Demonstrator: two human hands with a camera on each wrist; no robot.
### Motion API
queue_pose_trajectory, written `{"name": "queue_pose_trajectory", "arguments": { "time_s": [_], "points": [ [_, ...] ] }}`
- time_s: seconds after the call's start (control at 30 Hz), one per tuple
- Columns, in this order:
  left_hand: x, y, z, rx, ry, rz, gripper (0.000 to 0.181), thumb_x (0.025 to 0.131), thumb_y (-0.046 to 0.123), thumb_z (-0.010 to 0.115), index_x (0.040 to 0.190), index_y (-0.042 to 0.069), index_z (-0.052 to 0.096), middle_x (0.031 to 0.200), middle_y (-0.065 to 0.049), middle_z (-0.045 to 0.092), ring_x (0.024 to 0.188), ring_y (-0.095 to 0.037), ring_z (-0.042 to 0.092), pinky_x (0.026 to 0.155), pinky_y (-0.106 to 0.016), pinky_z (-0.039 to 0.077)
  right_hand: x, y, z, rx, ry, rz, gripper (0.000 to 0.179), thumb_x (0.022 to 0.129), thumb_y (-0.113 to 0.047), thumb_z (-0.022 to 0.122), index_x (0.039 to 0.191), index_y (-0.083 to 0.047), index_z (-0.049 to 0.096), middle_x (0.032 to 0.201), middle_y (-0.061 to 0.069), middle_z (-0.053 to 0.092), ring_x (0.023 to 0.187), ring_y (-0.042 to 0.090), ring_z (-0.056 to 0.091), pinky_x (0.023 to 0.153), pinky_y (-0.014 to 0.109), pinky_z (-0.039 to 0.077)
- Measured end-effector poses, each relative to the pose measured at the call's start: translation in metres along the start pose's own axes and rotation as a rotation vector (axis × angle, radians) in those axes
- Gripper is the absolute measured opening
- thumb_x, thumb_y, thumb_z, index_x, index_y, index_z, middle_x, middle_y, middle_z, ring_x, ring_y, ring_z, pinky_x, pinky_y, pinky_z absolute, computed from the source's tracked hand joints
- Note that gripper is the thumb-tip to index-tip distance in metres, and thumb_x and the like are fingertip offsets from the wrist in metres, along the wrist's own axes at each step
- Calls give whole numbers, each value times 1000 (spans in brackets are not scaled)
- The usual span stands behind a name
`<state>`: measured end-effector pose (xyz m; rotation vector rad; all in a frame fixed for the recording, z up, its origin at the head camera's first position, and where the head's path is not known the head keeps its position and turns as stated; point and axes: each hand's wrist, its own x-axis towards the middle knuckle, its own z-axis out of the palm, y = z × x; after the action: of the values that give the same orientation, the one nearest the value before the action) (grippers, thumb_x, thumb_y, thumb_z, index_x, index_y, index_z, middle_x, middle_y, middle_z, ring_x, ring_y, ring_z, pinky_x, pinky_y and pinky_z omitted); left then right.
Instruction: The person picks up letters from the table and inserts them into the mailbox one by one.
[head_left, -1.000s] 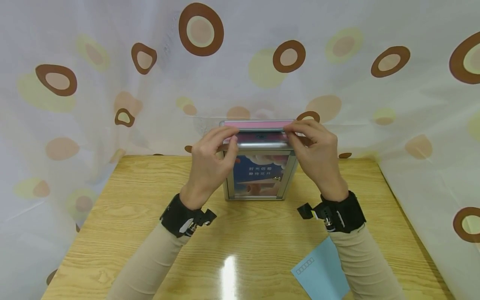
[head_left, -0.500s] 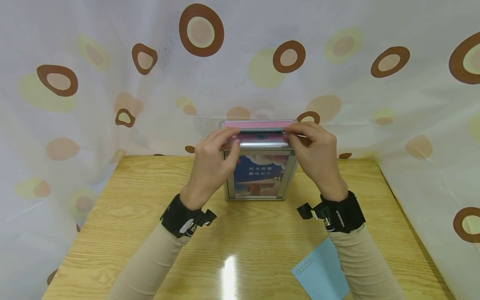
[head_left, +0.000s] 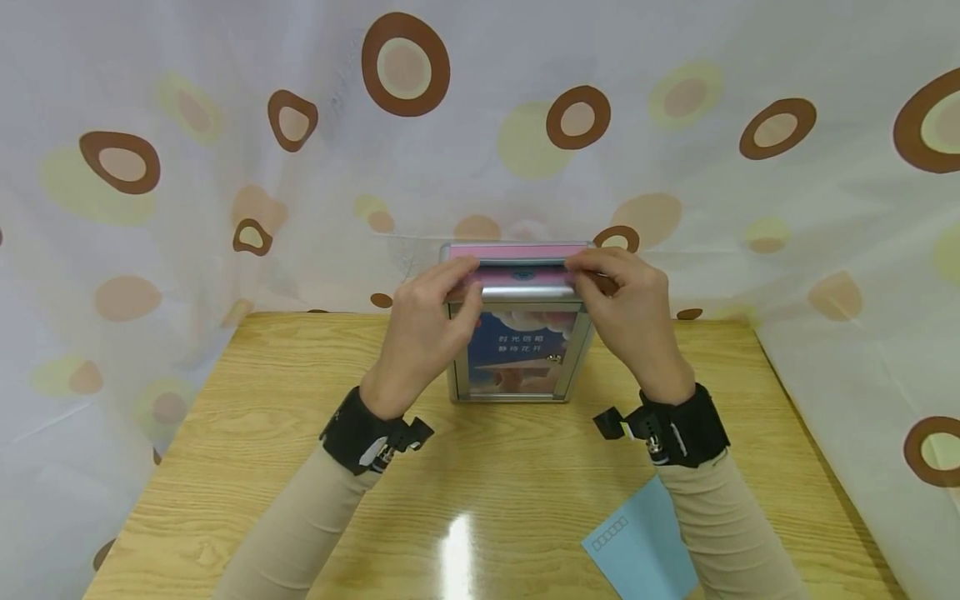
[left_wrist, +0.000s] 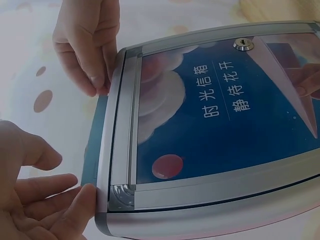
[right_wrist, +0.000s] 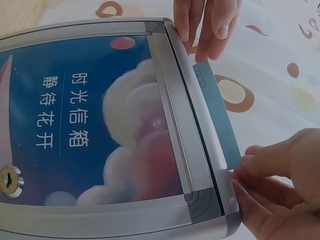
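A metal-framed letter box (head_left: 521, 346) with a lock and a printed blue front stands upright near the back of the table. A blue-green envelope (right_wrist: 222, 117) sticks partly out of the opening at its top; the rest of it is hidden inside. My right hand (head_left: 633, 312) pinches one end of the envelope between thumb and finger, close to the box's top right corner. Across from it, my left hand (head_left: 427, 325) touches the other end with its fingertips. The left thumb and fingers are spread apart in the left wrist view.
A light blue envelope (head_left: 641, 542) lies on the wooden table (head_left: 300, 467), partly under the right forearm. White cloth (head_left: 480, 192) with brown and yellow shapes hangs behind and at both sides. Both wrists wear black camera straps.
The left thumb has dropped slightly and moved away from the index finger. The right hand has stayed nearly in place at the box's top. The view has tilted very slightly.
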<state>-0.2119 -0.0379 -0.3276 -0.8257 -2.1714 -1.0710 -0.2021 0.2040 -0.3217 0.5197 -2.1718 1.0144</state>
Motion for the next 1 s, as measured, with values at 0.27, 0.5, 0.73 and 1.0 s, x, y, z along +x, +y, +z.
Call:
{"name": "queue_pose_trajectory", "arguments": {
  "time_s": [0.27,0.5,0.73,1.0],
  "points": [
    [2,1,-2,58,-51,-31,27,92,11,61,115,-1,68,114,-16,70,87,-20,68,75,-36,59,2,-3,1,-79,-90,-39,13,88,0,69,99,-2,75,106,13,68,94,24,62,69,39,54],
    [4,2,-3,131,-119,-30,24,93,14,61,110,1,70,121,-20,66,84,-20,69,70,-37,60,2,-1,2,-85,-139,-59,13,88,0,70,100,-3,74,110,14,66,99,27,62,75,44,57],
    [5,1,-5,138,-158,-33,24,94,15,60,111,2,70,124,-20,64,83,-20,69,70,-37,60,2,0,3,-88,-136,-79,12,87,0,70,98,-1,74,110,15,66,103,30,62,76,46,58],
    [10,1,-10,47,-208,-72,25,94,16,60,113,3,69,119,-14,68,86,-19,67,72,-37,58,4,1,4,-67,-98,-30,11,88,-4,70,97,-1,74,107,13,70,101,22,64,77,41,59]
  ]
}}
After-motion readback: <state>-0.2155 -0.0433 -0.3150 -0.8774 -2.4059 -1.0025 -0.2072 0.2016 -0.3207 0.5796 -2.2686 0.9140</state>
